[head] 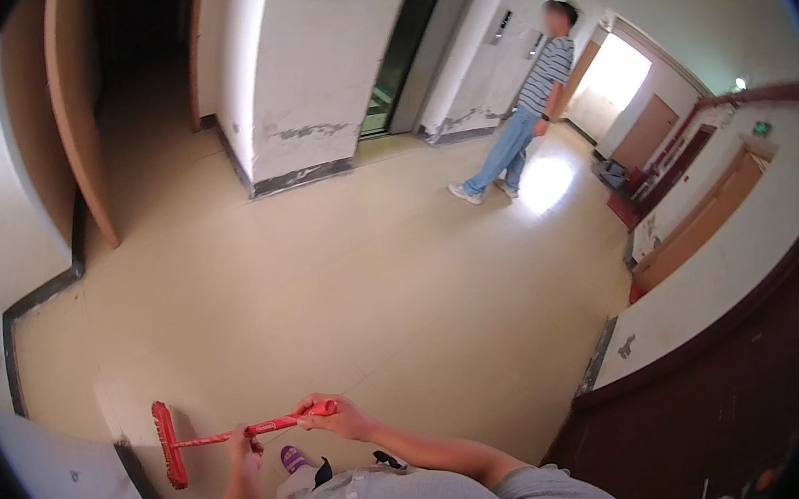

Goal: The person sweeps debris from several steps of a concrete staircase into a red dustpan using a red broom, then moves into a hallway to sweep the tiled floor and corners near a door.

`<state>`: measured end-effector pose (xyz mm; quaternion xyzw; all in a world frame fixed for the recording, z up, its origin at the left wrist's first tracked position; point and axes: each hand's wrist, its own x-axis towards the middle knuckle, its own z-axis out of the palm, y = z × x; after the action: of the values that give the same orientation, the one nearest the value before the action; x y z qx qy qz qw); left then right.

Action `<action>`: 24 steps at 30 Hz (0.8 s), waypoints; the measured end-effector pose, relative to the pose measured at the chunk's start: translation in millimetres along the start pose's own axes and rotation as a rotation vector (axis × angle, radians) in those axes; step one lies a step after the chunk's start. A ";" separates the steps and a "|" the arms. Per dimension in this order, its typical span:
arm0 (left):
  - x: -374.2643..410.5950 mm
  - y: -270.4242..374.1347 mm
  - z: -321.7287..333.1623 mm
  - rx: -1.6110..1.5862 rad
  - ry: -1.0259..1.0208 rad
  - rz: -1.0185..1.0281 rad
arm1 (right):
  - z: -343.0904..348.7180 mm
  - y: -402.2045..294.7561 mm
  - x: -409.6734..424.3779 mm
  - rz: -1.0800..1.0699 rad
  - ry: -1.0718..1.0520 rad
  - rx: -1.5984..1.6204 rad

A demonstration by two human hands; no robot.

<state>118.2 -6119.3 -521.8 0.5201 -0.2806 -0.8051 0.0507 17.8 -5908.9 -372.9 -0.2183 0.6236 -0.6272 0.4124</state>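
A red push broom with a long red handle is at the lower left, its bristled head near the floor by the wall. My left hand is closed around the middle of the handle. Higher on the handle, close to its end, my right hand grips it. Whether the bristles touch the floor cannot be told for certain.
A person in a striped shirt and jeans stands at the upper right, near an open elevator. A wooden door stands open at the upper left. Dark baseboards edge the pale floor.
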 end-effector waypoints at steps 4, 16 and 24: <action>37.9 12.2 -70.1 -0.080 0.144 -0.021 | 37.5 0.2 38.5 0.075 -0.171 -0.021; 54.1 -13.5 -179.7 -0.250 0.356 0.087 | 103.9 52.1 99.9 0.230 -0.490 0.005; 49.8 1.4 -220.3 -0.239 0.349 0.240 | 151.8 40.0 121.3 0.177 -0.629 -0.020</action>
<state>286.1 -6227.0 -627.8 0.6045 -0.2300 -0.7188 0.2548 78.8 -6091.4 -421.4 -0.3503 0.4882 -0.4845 0.6357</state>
